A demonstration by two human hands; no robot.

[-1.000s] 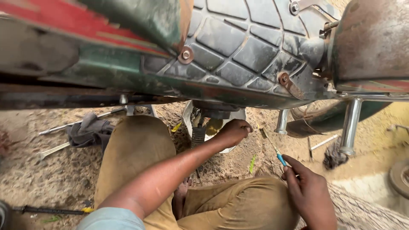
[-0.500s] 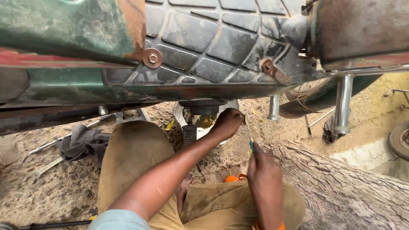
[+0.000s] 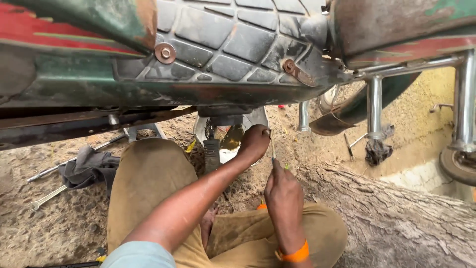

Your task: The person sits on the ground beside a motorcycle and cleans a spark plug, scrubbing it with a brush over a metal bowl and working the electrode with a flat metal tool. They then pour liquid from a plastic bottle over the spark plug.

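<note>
Left hand (image 3: 254, 141) is up under the motorcycle (image 3: 213, 44), fingers curled around something at the engine part (image 3: 223, 134) below the frame; what exactly they grip I cannot tell, the hand hides it. Right hand (image 3: 282, 191) is closed on a screwdriver (image 3: 272, 145), shaft upright, tip pointing up beside the left hand; the tip's seat is not visible. Both knees (image 3: 148, 173) are folded under the bike on the sandy ground (image 3: 64, 223). Spanners (image 3: 44, 198) and a dark rag (image 3: 87, 166) lie at the left on the ground, well apart from the hands. A log (image 3: 396, 218) runs along the right, just beside the right thigh. An orange band (image 3: 296, 254) is on the right wrist. My read: this is fastener or adjuster work from below. To do it well: keep the shaft in line with the screw axis, push up firmly before turning so the tip does not cam out, steady the part with the left hand, keep the left fingers off the tip's path. Sand is everywhere, so keep small parts off the ground.
</note>
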